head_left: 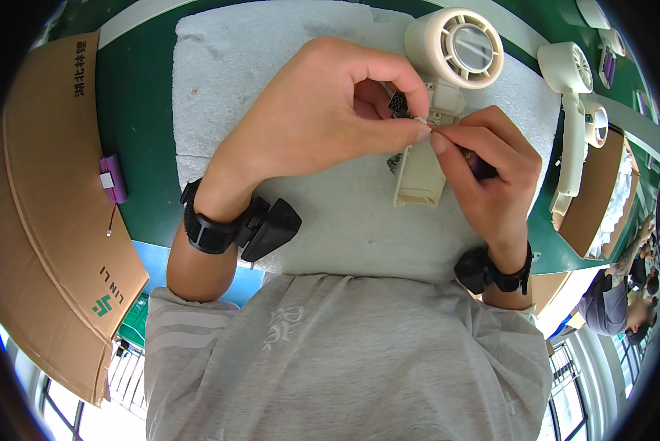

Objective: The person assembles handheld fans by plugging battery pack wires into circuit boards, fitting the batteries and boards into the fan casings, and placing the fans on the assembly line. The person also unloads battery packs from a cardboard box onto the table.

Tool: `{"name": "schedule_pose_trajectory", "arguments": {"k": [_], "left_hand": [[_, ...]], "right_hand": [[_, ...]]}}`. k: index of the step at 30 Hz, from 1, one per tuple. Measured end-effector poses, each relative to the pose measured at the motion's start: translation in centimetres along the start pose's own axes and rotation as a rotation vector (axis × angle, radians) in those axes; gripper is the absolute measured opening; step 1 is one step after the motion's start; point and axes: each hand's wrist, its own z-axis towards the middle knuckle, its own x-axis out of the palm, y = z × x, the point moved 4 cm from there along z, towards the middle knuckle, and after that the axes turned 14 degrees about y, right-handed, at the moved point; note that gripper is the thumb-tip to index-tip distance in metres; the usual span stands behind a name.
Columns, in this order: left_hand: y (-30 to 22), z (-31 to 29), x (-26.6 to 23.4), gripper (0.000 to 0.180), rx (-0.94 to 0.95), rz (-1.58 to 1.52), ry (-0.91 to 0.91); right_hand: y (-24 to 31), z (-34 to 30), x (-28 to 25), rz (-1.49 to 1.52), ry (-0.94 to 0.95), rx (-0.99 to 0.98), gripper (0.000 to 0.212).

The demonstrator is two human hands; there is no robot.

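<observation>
A cream handheld fan (455, 48) lies on the foam pad with its round head away from me and its handle open, the inside showing. My left hand (323, 110) reaches over it, thumb and index finger pinching a tiny white connector (420, 120). A small black circuit board (398, 104) shows beneath those fingers. My right hand (495, 165) meets the left one fingertip to fingertip. Curled within its fingers is a dark purple battery (481, 165), mostly hidden. Below both hands extends the hollow handle shell (422, 176). Any thin wire between the fingertips is too small to make out.
The white foam pad (330, 220) covers the green table (135, 95). Another purple battery (113, 178) with a lead lies by a large cardboard box (51, 191) on the left. More cream fans (572, 125) and an open carton (602, 198) stand right. A person (609, 301) sits beyond.
</observation>
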Motion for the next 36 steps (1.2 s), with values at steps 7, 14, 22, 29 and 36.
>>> {"name": "schedule_pose_trajectory", "arguments": {"k": [7,14,22,29,36], "left_hand": [[0.1,0.13,-0.29,0.023,0.01,-0.088,0.087],[-0.07,0.08,-0.63,0.033,-0.005,-0.179,0.122],[-0.24,0.05,-0.63,0.036,0.021,-0.198,0.09],[-0.36,0.01,-0.77,0.037,-0.02,-0.134,0.025],[0.51,-0.28,-0.76,0.036,0.012,-0.109,-0.049]], "right_hand": [[-0.49,-0.18,0.06,0.045,0.003,0.014,0.016],[-0.59,-0.32,-0.51,0.075,-0.002,-0.065,0.015],[-0.72,-0.13,-0.32,0.015,-0.079,-0.054,0.017],[-0.63,-0.05,-0.12,0.015,-0.061,-0.047,0.016],[-0.48,-0.19,-0.06,0.036,-0.026,-0.036,0.015]]}}
